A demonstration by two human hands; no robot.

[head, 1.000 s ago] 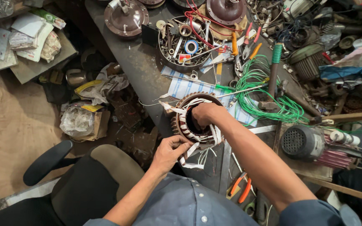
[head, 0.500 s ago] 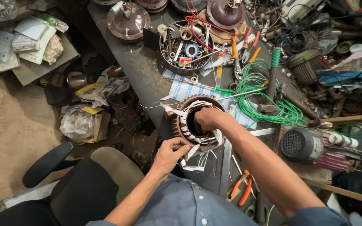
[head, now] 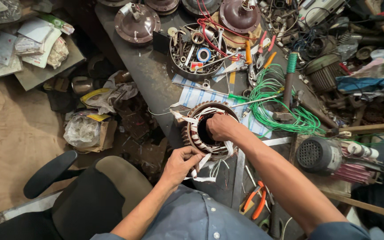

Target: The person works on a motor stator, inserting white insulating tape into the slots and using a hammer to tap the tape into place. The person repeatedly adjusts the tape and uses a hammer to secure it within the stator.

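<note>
stator (head: 191, 133) was copper-brown w/ white strips | wire (head: 281, 104) bright green | cloth (head: 196, 95) white w/ blue stripes | pliers (head: 258, 202) orange grips | bench (head: 152, 84) dark grey | chair (head: 85, 200) black & tan | sleeves (head: 201, 220) grey-blue | covers (head: 136, 22) maroon-brown

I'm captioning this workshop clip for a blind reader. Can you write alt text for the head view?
Seen from above, a person's right hand reaches inside a round motor stator on a dark, cluttered workbench, while the left hand pinches white paper strips at its near edge. Green wire, a bowl of small parts and orange-handled pliers lie around it.
</note>
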